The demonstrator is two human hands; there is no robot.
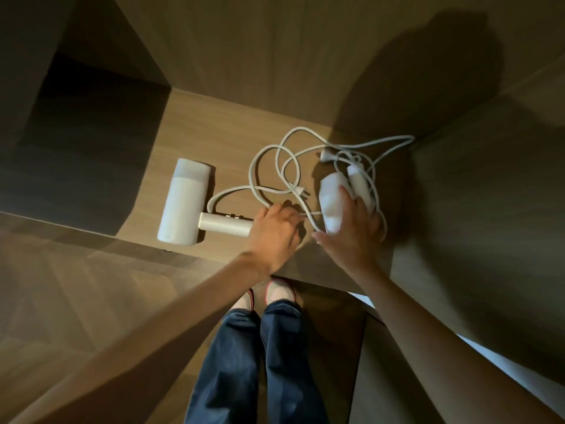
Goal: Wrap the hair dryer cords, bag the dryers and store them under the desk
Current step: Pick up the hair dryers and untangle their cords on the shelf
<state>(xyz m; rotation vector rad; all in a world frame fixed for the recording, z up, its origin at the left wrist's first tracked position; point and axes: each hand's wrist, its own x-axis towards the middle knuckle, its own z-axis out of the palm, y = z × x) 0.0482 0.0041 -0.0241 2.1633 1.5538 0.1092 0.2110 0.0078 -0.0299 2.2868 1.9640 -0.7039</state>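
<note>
Two white hair dryers lie on the wooden bench (195, 139), with their cords unwrapped. The left dryer (183, 203) lies flat at the left, barrel pointing far-near and handle (226, 224) pointing right. The right dryer (331, 206) lies well apart from it, at the right of the bench, near the side wall (477, 209).

The cords (269, 166) lie in a loose white tangle of overlapping loops between and beyond the two dryers. One plug (304, 192) rests between the hands, and another plug (325, 154) lies farther back beside the right dryer.

The left hand (275, 234) is at the end of the left dryer's handle, where the cord leaves it. Its grip is curled closed about the cord there, though the fingers (290, 214) are partly in shadow and the exact hold is hard to make out.

The right hand (351, 237) lies over the right dryer, its grip wrapped on the barrel with the thumb (319, 237) on the near left side.

Below the bench edge, the person's jeans (263, 362) and shoes (279, 293) stand on the floor (61, 301).
</note>
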